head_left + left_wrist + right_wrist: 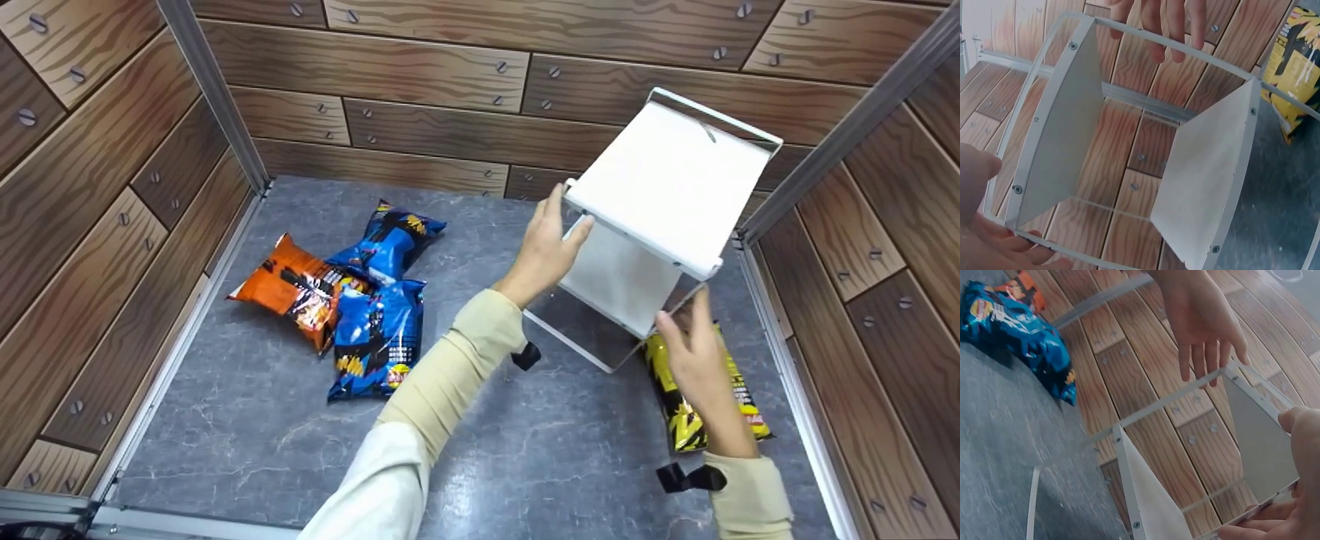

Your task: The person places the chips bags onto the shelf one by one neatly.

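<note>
A white two-tier shelf rack (667, 180) with flat panels and a thin frame is tilted between both hands. My left hand (541, 251) grips its left side near the upper panel, thumb on the front and fingers along the frame. On the opposite side, my right hand (697, 360) holds the frame below the upper panel's corner. In the left wrist view, the lower panel (1207, 169) stands apart from the upper one, with nothing between them. Beneath the right hand lies a yellow chip bag (679, 424), partly hidden by that hand and forearm.
Left on the grey marbled floor (247, 405) lie an orange chip bag (281, 285) and two blue chip bags, one farther back (386, 244) and one nearer (379, 330), touching one another. Wood-patterned walls (420, 67) with metal rails enclose the space.
</note>
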{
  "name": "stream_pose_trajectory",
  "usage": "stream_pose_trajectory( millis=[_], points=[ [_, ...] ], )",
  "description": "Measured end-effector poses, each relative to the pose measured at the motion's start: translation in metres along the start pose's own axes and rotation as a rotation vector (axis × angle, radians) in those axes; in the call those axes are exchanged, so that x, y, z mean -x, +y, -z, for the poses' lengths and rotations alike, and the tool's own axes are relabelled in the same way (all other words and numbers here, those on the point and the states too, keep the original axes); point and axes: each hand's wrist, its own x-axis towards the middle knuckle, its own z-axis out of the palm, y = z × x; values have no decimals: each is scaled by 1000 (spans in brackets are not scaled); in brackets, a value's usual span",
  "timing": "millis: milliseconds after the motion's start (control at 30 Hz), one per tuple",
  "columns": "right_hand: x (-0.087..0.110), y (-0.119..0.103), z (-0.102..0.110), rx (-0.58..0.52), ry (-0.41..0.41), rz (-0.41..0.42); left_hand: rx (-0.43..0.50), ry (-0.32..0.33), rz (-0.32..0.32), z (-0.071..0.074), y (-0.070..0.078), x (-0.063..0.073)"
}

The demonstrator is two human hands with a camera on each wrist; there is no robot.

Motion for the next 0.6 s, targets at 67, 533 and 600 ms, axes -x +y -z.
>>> stream_pose_trajectory(
  millis=[67, 533, 600],
  points=[
    [0, -4, -7, -11, -23, 2, 9, 5, 18, 5, -3, -1],
    [-8, -30, -50, -15, -127, 57, -29, 38, 54, 25, -12, -3],
    [-10, -33, -54, -13, -146, 70, -37, 40, 37, 25, -12, -3]
  ],
)
